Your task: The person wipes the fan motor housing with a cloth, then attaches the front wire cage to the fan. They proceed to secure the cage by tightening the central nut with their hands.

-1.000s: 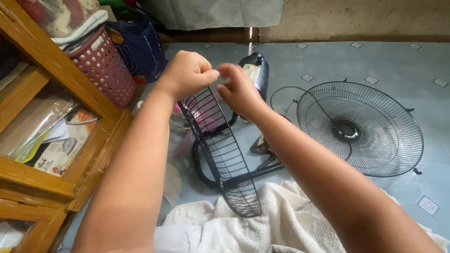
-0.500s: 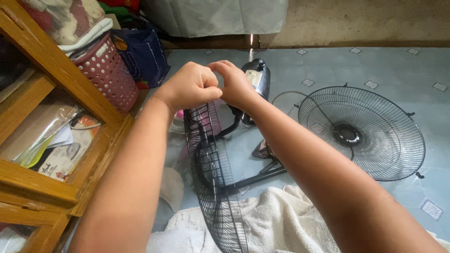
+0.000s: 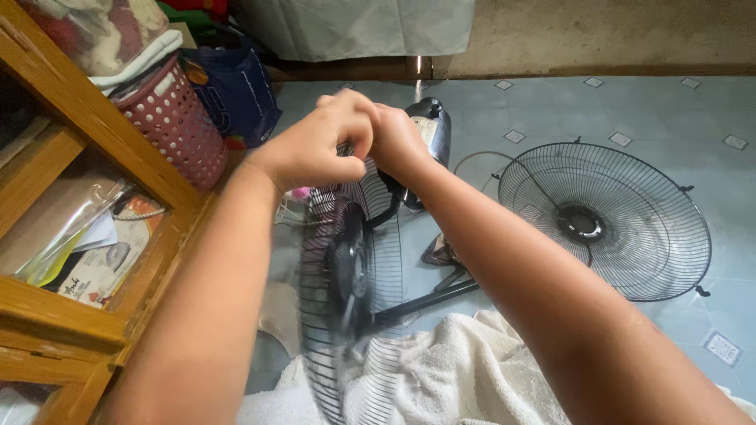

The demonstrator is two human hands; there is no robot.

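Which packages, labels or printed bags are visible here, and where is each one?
Printed package: inside the wooden shelf at left, flat, white with orange and green, under clear plastic wrap.
Blue bag: on the floor beside the pink basket, dark blue with small white print.
Label: pale sticker on the black fan motor housing.

From my head camera I see both my forearms bare up to the frame edge, with no sleeves, watch, rings or gloves showing. My left hand (image 3: 319, 145) and right hand (image 3: 398, 142) are bare too, nails short and unpainted.
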